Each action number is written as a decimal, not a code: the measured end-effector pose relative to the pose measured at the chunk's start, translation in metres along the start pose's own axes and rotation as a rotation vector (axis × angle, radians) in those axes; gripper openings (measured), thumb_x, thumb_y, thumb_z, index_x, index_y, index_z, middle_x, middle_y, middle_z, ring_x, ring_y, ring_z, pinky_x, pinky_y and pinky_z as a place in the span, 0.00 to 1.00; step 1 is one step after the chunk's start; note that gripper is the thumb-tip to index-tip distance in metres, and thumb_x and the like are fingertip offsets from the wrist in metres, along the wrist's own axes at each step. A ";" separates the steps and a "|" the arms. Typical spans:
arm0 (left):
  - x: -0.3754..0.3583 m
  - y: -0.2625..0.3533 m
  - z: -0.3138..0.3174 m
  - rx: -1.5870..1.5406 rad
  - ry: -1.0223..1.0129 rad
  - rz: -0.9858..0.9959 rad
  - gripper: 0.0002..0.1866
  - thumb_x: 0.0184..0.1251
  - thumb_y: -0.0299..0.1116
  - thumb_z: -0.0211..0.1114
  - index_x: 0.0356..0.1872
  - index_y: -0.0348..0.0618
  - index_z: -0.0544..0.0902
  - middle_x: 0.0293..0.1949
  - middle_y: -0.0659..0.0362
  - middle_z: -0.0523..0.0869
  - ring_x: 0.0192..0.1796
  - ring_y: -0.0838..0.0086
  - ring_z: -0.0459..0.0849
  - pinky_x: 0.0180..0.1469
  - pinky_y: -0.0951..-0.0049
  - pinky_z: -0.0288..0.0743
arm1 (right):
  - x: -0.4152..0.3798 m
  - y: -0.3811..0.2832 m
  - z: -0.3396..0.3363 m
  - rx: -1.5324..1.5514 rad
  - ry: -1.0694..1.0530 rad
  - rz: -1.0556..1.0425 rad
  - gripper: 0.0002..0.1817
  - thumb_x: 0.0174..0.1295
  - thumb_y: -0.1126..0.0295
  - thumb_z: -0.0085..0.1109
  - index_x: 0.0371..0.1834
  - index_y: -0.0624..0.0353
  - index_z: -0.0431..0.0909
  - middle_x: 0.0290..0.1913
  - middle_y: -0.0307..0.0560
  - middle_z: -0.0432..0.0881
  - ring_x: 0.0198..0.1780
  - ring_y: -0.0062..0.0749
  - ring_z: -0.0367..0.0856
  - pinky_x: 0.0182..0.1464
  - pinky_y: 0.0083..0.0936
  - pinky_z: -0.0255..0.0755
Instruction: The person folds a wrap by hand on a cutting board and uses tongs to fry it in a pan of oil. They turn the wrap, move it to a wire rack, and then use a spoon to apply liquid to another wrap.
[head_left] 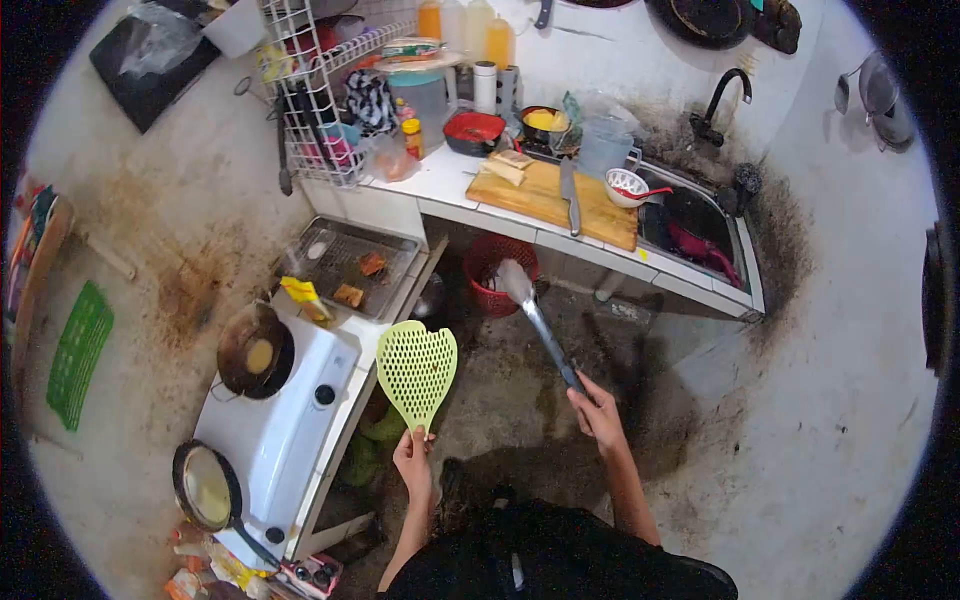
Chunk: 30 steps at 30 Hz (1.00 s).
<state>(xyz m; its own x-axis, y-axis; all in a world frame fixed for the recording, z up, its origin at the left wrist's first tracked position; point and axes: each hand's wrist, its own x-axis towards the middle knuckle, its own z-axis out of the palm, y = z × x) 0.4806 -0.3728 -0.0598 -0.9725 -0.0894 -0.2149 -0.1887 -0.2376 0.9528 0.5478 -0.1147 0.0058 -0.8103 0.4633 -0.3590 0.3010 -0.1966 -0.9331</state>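
Observation:
My left hand [413, 462] grips the narrow handle of a light-green plastic piece full of holes, like a perforated hand fan [415, 370], with a notch in its upper edge. In my right hand [600, 412] is a pair of tongs [545, 328] with metal arms and pale tips, pointing up and away from me. To the left on a white gas stove [265, 425] sit a dark wok [240, 368] with a round pale item in it and a black frying pan [206, 487] with a yellowish layer inside. Both hands are in the air, apart from the pans.
Behind the stove, a rack tray [345, 245] carries browned pieces. A cutting board [540, 205] with a knife [570, 195] lies on the tiled counter beside a sink [695, 240]. A red basket [488, 262] stands below. The frying pan's handle [262, 548] juts past the stove.

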 end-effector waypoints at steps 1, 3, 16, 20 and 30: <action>0.012 0.001 0.010 0.011 -0.013 -0.007 0.15 0.63 0.40 0.55 0.33 0.36 0.79 0.22 0.64 0.78 0.22 0.86 0.66 0.26 0.82 0.58 | 0.017 -0.011 -0.006 0.003 0.009 0.002 0.28 0.54 0.63 0.59 0.58 0.59 0.65 0.16 0.29 0.65 0.12 0.11 0.57 0.13 0.15 0.47; 0.037 0.008 0.030 0.028 -0.037 -0.020 0.15 0.63 0.40 0.55 0.33 0.36 0.79 0.22 0.64 0.78 0.23 0.86 0.66 0.26 0.83 0.59 | 0.056 -0.041 -0.020 -0.073 -0.060 -0.023 0.25 0.54 0.56 0.56 0.52 0.59 0.69 0.16 0.30 0.65 0.13 0.12 0.57 0.13 0.14 0.48; 0.218 0.046 0.117 0.069 -0.221 0.041 0.14 0.63 0.39 0.55 0.36 0.36 0.79 0.22 0.65 0.78 0.24 0.86 0.68 0.27 0.83 0.61 | 0.267 -0.256 -0.061 -0.659 -0.052 0.192 0.21 0.53 0.47 0.54 0.27 0.56 0.71 0.17 0.36 0.70 0.08 0.12 0.54 0.09 0.13 0.45; 0.244 0.050 0.126 0.074 -0.201 0.019 0.14 0.63 0.38 0.55 0.36 0.36 0.79 0.23 0.65 0.78 0.24 0.86 0.68 0.28 0.84 0.61 | 0.298 -0.272 -0.061 -0.415 -0.153 0.363 0.20 0.54 0.50 0.54 0.36 0.55 0.69 0.18 0.37 0.69 0.08 0.11 0.53 0.07 0.08 0.42; 0.256 0.036 0.126 0.068 -0.135 0.038 0.14 0.62 0.39 0.56 0.34 0.36 0.80 0.22 0.64 0.78 0.23 0.86 0.68 0.26 0.83 0.60 | 0.360 -0.279 -0.072 -0.376 -0.300 0.454 0.19 0.56 0.53 0.54 0.40 0.55 0.69 0.21 0.39 0.70 0.07 0.11 0.53 0.06 0.09 0.44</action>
<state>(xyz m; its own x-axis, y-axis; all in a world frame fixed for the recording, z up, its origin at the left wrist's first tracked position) 0.2078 -0.2822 -0.0538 -0.9878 0.0344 -0.1519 -0.1556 -0.1703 0.9730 0.2084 0.1695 0.1358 -0.6498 0.1339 -0.7482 0.7569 0.0241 -0.6531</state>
